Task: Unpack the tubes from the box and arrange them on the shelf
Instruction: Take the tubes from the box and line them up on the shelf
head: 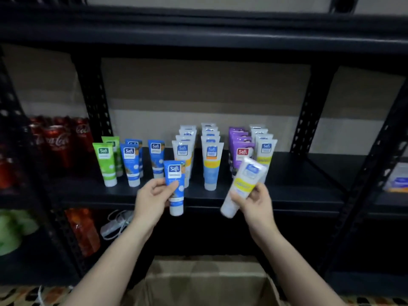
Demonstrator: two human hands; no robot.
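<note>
Head view: blue tube, white-yellow tube.

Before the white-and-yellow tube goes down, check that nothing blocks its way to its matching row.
Nothing visible does. The right hand holds the white-and-yellow tube tilted just in front of the yellow-banded row; the shelf board before that row is bare.

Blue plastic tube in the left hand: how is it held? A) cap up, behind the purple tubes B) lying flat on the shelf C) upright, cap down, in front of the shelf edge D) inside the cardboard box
C: the left hand grips the blue plastic tube upright, white cap at the bottom, in front of the black metal shelf edge.
</note>
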